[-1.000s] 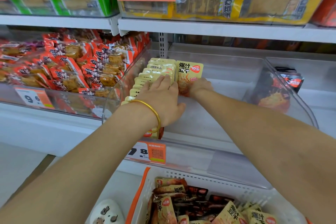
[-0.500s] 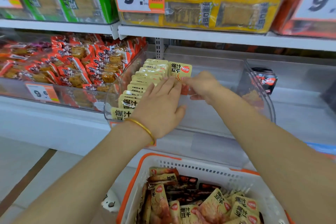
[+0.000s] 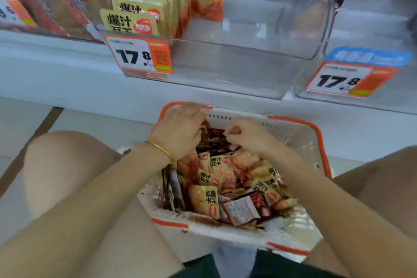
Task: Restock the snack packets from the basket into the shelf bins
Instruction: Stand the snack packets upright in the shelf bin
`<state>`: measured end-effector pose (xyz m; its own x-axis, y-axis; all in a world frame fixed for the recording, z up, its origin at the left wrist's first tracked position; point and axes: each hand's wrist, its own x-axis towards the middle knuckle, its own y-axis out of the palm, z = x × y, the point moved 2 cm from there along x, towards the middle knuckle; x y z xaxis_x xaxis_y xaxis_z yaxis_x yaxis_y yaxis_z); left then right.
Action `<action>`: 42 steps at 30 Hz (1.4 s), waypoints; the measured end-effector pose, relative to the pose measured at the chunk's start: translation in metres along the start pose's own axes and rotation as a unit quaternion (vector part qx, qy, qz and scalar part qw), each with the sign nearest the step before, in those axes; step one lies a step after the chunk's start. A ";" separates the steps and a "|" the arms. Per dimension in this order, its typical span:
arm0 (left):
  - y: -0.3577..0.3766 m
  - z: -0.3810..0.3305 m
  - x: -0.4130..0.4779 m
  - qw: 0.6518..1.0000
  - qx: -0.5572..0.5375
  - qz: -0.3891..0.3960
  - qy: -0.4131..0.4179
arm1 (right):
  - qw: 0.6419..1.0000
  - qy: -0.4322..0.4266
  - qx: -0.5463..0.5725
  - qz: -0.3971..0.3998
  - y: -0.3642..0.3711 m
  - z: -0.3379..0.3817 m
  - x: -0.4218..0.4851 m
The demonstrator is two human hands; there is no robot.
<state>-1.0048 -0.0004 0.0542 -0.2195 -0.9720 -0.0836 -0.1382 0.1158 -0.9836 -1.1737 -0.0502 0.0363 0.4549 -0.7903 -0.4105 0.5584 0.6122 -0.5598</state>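
Loosely heaped in the basket [image 3: 320,142], the snack packets [image 3: 209,201] look light, crinkly and slick, best pinched by a sealed edge. The left hand [image 3: 180,131] and right hand [image 3: 246,135] curl among them; whether either holds one is unclear.

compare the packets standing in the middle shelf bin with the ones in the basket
The bin packets stand upright in a tidy row; the basket packets lie jumbled at all angles. The bin packets are all the yellow kind; the basket packets mix yellow with dark ones. Both include the same yellow design.
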 end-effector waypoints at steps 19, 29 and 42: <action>0.038 -0.002 0.023 0.968 -0.175 0.166 -0.072 | 0.993 -0.089 -0.071 0.027 0.029 -0.044 0.022; -0.065 -0.014 -0.007 0.879 -0.466 0.036 -0.099 | 0.951 -0.092 0.295 0.019 -0.033 0.030 -0.041; -0.191 0.004 0.015 0.859 -0.386 -0.318 -0.110 | 0.919 -0.195 0.341 -0.026 -0.131 0.156 -0.041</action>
<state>-0.9775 -0.0383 0.2400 0.3147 -0.8937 0.3199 -0.7806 -0.4354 -0.4484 -1.1572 -0.0939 0.2384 0.5547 -0.8314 -0.0317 0.8313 0.5522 0.0641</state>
